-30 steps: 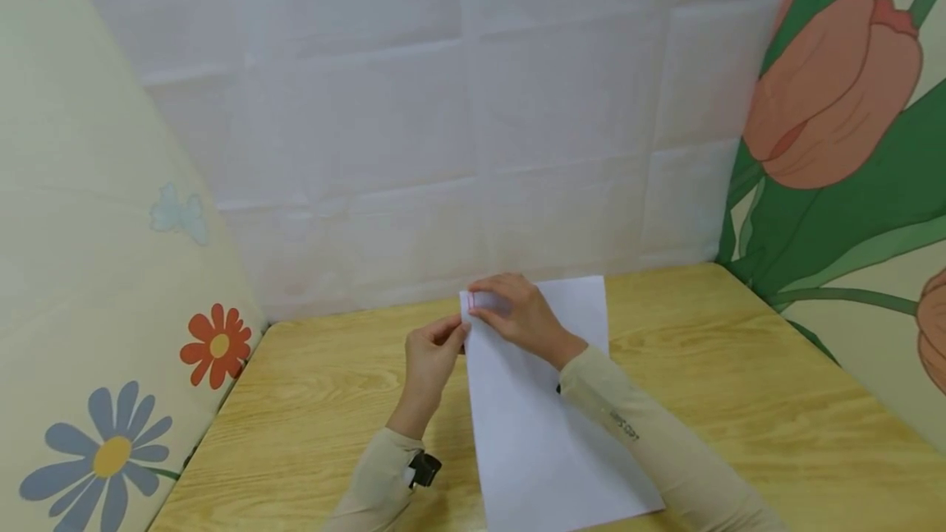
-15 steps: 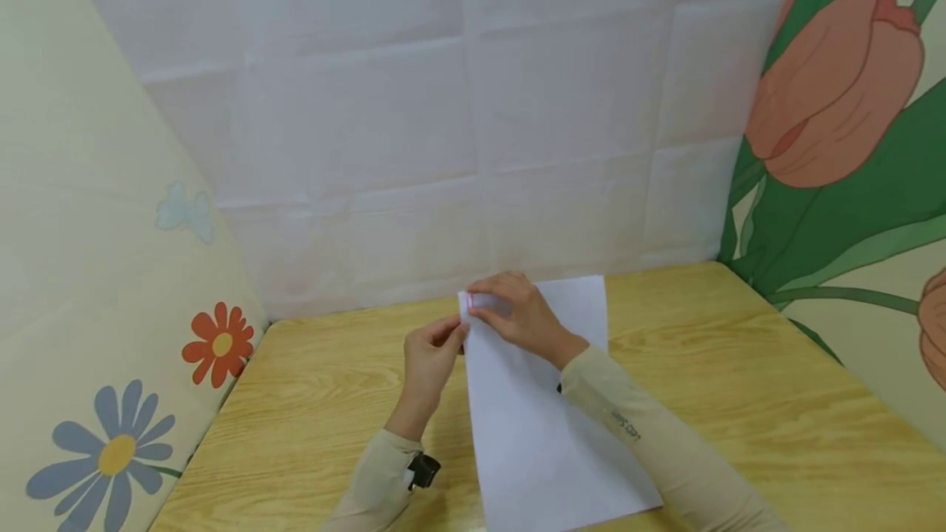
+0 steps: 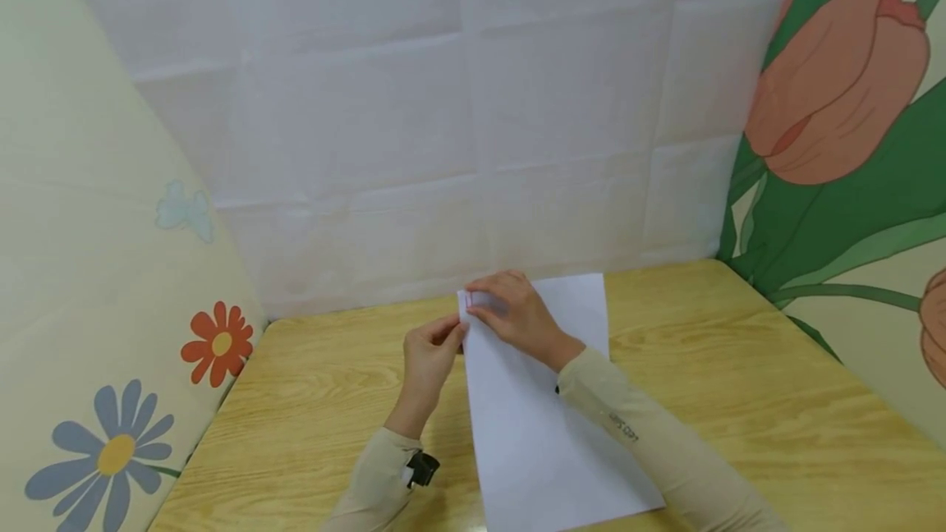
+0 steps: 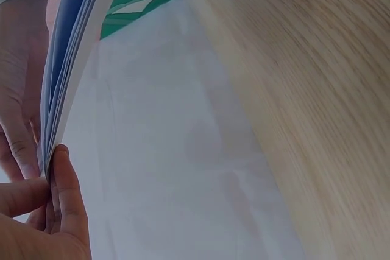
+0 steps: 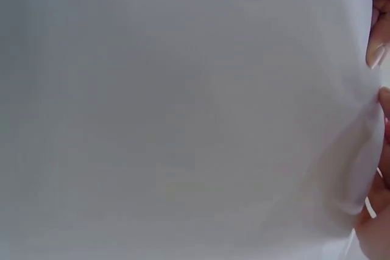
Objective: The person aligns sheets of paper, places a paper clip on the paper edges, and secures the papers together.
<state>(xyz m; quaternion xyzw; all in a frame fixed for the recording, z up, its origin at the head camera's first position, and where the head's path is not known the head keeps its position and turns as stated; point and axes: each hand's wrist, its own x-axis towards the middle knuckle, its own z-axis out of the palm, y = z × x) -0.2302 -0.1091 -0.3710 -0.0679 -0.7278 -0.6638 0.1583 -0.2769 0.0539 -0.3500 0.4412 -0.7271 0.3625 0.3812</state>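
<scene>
A stack of white paper sheets (image 3: pixel 532 442) stands tilted over the table in the head view. Its layered edges (image 4: pixel 73 59) show in the left wrist view. My left hand (image 3: pixel 430 360) pinches the stack's left edge between thumb and fingers, just below the upper left corner. My right hand (image 3: pixel 521 318) reaches across the front, thumb and forefinger curled about a small pink-lined thing (image 3: pixel 470 301) at that corner. Its kind is too small to tell. White paper (image 5: pixel 183 114) fills most of the right wrist view, with fingertips at its right edge.
The wood-grain table (image 3: pixel 318 401) extends to both sides. A creased white cloth (image 3: pixel 369 121) hangs behind it. Flower-printed panels (image 3: pixel 81 253) flank it left and right. A black wrist device (image 3: pixel 422 469) sits at the left sleeve.
</scene>
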